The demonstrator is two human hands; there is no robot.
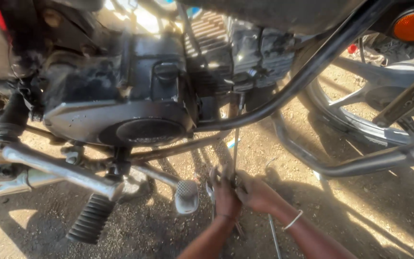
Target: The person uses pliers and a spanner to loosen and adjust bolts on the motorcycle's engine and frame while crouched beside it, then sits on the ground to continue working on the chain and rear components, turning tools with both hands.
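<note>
Both hands are working close together on the dirt ground (370, 211) beneath the motorcycle engine (135, 91). The left hand (226, 194) and right hand (257, 192) are closing together around the lower end of a thin metal rod (235, 144), which is standing upright and reaching toward the engine's underside. A ribbed footrest (91, 218) and a brake pedal (186, 195) are sitting just left of the hands.
</note>
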